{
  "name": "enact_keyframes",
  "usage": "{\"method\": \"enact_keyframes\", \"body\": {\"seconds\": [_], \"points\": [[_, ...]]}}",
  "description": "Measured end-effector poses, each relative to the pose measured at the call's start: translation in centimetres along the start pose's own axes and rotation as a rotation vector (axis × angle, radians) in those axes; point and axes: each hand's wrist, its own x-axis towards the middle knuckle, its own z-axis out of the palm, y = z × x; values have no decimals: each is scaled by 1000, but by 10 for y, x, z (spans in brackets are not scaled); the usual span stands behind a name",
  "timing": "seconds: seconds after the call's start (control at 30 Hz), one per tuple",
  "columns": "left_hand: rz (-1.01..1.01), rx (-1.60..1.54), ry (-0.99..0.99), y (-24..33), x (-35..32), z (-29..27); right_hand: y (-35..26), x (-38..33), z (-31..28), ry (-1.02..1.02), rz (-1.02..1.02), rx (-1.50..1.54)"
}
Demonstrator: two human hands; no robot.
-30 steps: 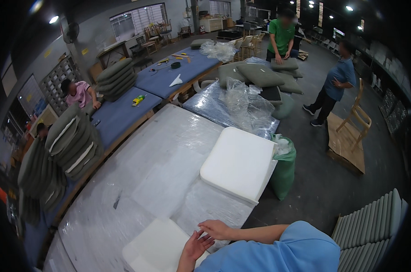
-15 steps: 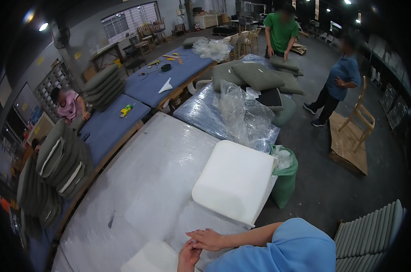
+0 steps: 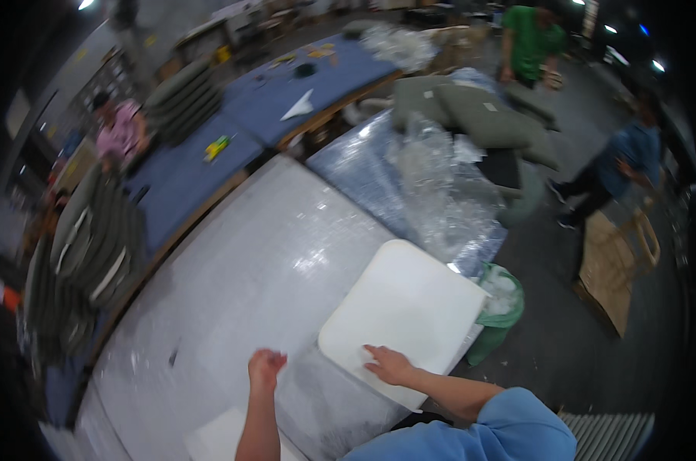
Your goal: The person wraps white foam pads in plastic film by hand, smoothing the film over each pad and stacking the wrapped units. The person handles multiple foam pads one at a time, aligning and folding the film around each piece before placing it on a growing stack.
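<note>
A white, round-cornered cushion pad [image 3: 413, 307], which looks like foam, lies on the plastic-covered table [image 3: 233, 269]. Over its near left part is my right hand [image 3: 390, 366], fingers stretched out; they look to touch the pad or hover just above it. My left hand [image 3: 266, 369] is raised over the plastic sheet, left of the pad, with its fingers curled together. Blur hides whether anything small is between them. At the lower edge, part of another white pad [image 3: 219, 436] shows beside my left forearm.
Beyond the table are a wrapped surface with grey-green cushions [image 3: 482, 115] and loose clear plastic [image 3: 440, 177]. A green sack [image 3: 498, 319] stands by the right edge. Blue worktables [image 3: 187, 200] with cushion stacks [image 3: 98, 238] run along the left. Three other people are around, and a wooden chair [image 3: 644, 238] is at right.
My hands have come apart. The right has moved right and forward over the white pad; the left has moved left and up. The whole view has shifted a little.
</note>
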Motion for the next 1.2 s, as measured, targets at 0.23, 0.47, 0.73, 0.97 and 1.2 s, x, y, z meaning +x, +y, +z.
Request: {"method": "enact_keyframes", "body": {"seconds": [0.23,0.47,0.73,0.97,1.2], "points": [[33,-93,417,51,109,-12,22,-12,8,47,24,208],[360,785,309,22,169,52,27,18,3,-15,122,250],[607,1588,149,-33,205,60,-27,126,-37,-80,-86,214],[528,1642,154,-49,207,50,-78,311,-28,91,-504,-80],[567,1641,154,-49,214,48,-131,425,14,-39,-552,-668]]}}
